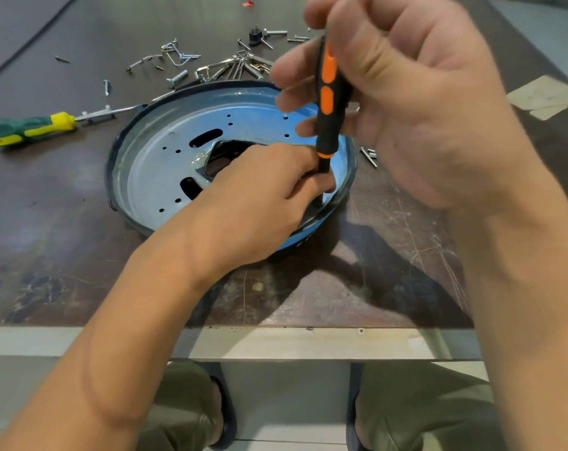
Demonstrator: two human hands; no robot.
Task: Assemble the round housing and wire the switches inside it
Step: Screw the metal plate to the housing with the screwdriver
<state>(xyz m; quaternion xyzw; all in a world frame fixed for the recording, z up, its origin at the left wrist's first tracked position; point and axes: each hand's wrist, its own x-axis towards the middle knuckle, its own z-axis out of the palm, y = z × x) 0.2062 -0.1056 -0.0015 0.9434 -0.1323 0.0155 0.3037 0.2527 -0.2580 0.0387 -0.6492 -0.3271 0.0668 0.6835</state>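
Evidently a fastening step is in hand: the round housing (pixel 165 164) lies open side up in the middle of the surface (pixel 64 239), and the orange-and-black screwdriver (pixel 327 102) is held upright over its rim at about 4 o'clock. The handle is gripped by the right hand (pixel 406 102), fingers curled round it, while the lower shaft is pinched and steadied by the left hand (pixel 260 196). The tip and any screw under it are hidden by those fingers. No switches or wires can be seen inside, so the task is judged to be early. Next, the tip must be kept seated and square as the handle is turned. A green-and-yellow screwdriver (pixel 29 128) lies at 9 o'clock, and loose screws and hooks (pixel 237 68) are scattered at 12 o'clock
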